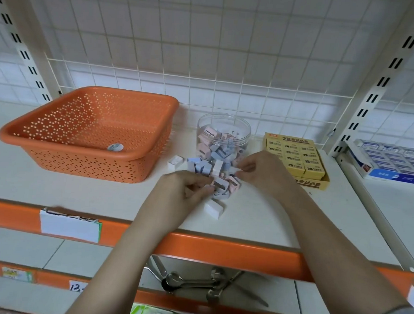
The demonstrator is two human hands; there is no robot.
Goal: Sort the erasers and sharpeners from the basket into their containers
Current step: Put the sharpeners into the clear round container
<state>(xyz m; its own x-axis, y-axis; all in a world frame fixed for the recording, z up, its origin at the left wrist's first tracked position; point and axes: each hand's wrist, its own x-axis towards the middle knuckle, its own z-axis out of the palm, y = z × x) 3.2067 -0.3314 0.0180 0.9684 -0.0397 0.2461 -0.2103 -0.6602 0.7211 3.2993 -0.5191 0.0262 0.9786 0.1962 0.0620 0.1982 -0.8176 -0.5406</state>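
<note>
Head view — both hands, left (188, 187) and right (261, 171), pinch sharpeners (214, 172) from the pile; next, lift them to the jar (224, 133) at 12 o'clock.

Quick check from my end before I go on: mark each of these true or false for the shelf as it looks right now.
1. The orange basket is full of small items. False: only one small labelled item lies in it.
2. The clear jar stands between the basket and the yellow eraser box. True.
3. The jar has its lid on. False: its top is open.
4. Both hands are at the pile of sharpeners in front of the jar. True: left hand, right hand.
5. The jar is empty. False: it holds pink and blue pieces.
</note>
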